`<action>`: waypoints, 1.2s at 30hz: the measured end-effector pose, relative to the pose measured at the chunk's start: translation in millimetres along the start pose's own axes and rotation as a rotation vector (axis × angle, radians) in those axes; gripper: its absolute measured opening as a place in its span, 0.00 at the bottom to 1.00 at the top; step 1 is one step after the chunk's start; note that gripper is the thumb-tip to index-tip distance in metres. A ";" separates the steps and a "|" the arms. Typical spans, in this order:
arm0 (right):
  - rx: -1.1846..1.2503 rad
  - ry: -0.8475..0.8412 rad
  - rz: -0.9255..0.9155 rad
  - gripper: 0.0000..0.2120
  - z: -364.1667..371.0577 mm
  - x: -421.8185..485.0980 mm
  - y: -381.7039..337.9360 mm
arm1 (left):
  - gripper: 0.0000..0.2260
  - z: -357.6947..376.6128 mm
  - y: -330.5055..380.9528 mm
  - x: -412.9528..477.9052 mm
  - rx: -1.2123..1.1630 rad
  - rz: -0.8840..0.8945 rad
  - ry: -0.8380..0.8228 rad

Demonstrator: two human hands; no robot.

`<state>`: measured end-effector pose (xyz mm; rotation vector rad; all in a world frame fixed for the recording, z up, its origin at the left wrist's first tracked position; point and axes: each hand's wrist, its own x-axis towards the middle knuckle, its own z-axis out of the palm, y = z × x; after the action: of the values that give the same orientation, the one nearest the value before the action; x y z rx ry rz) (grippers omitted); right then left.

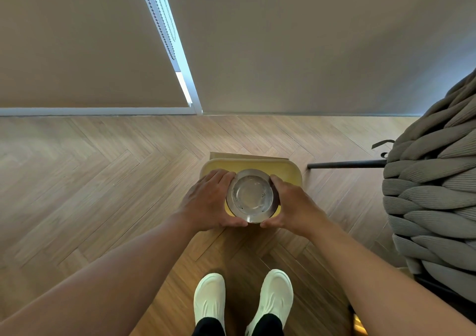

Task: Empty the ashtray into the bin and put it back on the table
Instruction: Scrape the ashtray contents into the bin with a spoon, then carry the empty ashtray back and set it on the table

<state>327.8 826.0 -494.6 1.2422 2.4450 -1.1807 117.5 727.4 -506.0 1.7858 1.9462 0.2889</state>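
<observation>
Wooden herringbone floor (103,181) runs up to a beige wall, and on it stands a yellow bin (288,174). Directly above the bin is the round glass ashtray (252,196), seen with its base toward the camera; the left hand (208,201) and the right hand (291,204) each close their grip around its rim from opposite sides. White shoes (208,302) stand below, and a grey woven chair (432,194) is at the right.
</observation>
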 end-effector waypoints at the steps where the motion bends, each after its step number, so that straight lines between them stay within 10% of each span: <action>1: -0.001 0.002 -0.001 0.49 -0.7 -0.9 -0.8 | 0.50 -2.1 0.9 -0.6 -0.001 0.003 -0.003; 36: -0.002 0.139 0.011 0.46 -172.2 -248.8 -221.8 | 0.44 -292.5 173.6 -157.0 -0.069 0.084 -0.033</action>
<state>358.7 718.2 -136.6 1.3794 2.5314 -1.1243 135.0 643.3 -141.4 1.8184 1.8196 0.3481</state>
